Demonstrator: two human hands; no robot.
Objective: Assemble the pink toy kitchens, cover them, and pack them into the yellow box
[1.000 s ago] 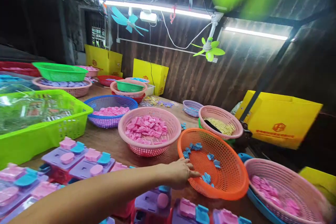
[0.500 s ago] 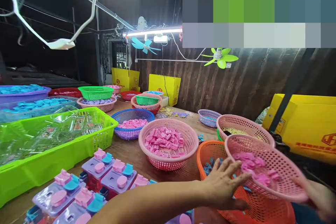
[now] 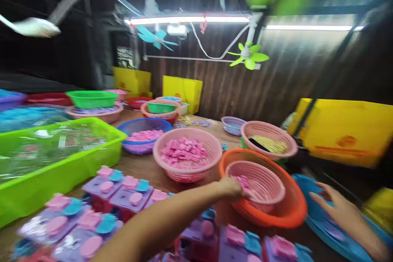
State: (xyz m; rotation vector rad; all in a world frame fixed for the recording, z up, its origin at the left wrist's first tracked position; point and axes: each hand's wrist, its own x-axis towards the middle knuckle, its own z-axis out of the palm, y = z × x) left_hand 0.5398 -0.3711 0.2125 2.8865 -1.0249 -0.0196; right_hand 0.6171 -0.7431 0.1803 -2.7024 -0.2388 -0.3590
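head-worn view, close over table (image 3: 141,167), facing forward toward wall (image 3: 215,94)

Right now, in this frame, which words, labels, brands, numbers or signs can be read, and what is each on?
None can be read.
Yellow box at right: an orange emblem above a line of orange print, both too blurred to read.
Yellow box at back left: a faint orange mark, too small and blurred.
Clear packages in the lime-green basket: printed patches, too blurred.
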